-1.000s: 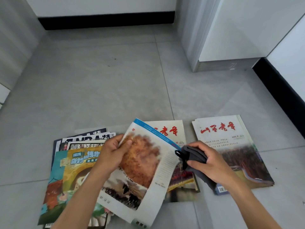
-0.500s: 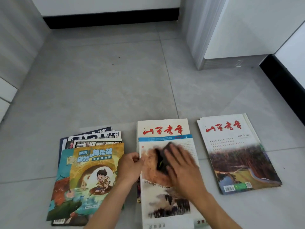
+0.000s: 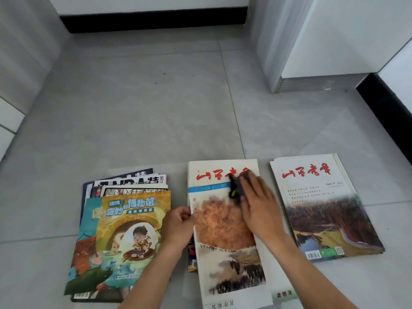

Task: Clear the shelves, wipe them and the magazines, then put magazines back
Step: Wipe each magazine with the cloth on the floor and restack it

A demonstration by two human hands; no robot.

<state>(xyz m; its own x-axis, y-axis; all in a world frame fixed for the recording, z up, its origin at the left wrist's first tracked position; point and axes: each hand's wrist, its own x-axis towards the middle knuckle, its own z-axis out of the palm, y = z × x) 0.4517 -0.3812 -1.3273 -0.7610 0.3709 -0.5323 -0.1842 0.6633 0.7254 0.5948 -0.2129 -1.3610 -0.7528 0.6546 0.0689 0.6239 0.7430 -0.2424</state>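
Magazine (image 3: 225, 228) left edge pinched by left hand (image 3: 178, 228); right hand (image 3: 259, 208) presses cloth (image 3: 239, 186)

Grey tiled floor (image 3: 145, 108): 3 magazine piles side by side, left pile (image 3: 120, 241), middle pile (image 3: 225, 241), right pile (image 3: 323, 208).

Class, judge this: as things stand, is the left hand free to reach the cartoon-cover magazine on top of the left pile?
Probably yes. The left hand pinches the middle magazine's edge right beside the cartoon-cover magazine, whose cover lies uncovered; it would only need to let go first.
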